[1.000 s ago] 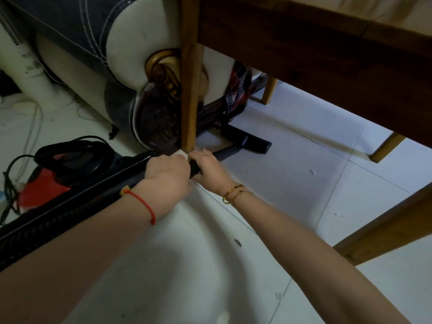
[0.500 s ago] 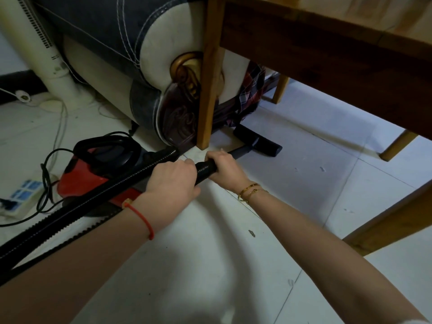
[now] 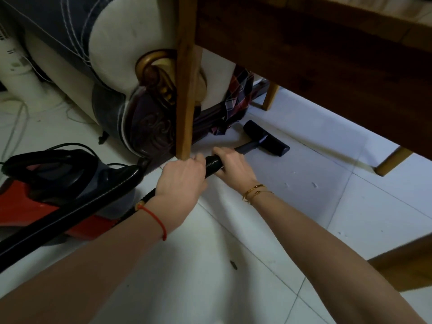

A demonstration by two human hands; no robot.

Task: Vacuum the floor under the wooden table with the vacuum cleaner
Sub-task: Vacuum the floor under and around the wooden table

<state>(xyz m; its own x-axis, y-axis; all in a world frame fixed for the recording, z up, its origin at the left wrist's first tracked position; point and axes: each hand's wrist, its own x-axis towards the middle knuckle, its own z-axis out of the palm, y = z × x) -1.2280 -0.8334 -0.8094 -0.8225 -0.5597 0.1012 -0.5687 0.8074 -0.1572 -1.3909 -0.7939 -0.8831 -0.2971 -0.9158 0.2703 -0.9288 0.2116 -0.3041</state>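
Observation:
Both my hands grip the black ribbed vacuum hose point(image 3: 213, 163) low over the white tiled floor. My left hand point(image 3: 180, 181) holds it nearer to me, and my right hand point(image 3: 233, 163) holds it further along, just behind the short tube. The black floor nozzle point(image 3: 266, 141) lies flat on the tiles under the wooden table point(image 3: 327, 54), past the table's near leg point(image 3: 185, 90). The red and black vacuum body point(image 3: 53, 190) sits on the floor at my left, with the hose running back across it.
A padded sofa arm point(image 3: 112, 54) with carved dark wood stands right behind the near table leg, a plaid cloth point(image 3: 236, 97) hanging beside it. More wooden legs point(image 3: 392, 160) stand at the right. A white fan base point(image 3: 21, 90) and cords lie at far left.
The nozzle has slid a little further in under the table, and my hands have moved forward along with the hose. The view has shifted, so the power strip at left is out of sight.

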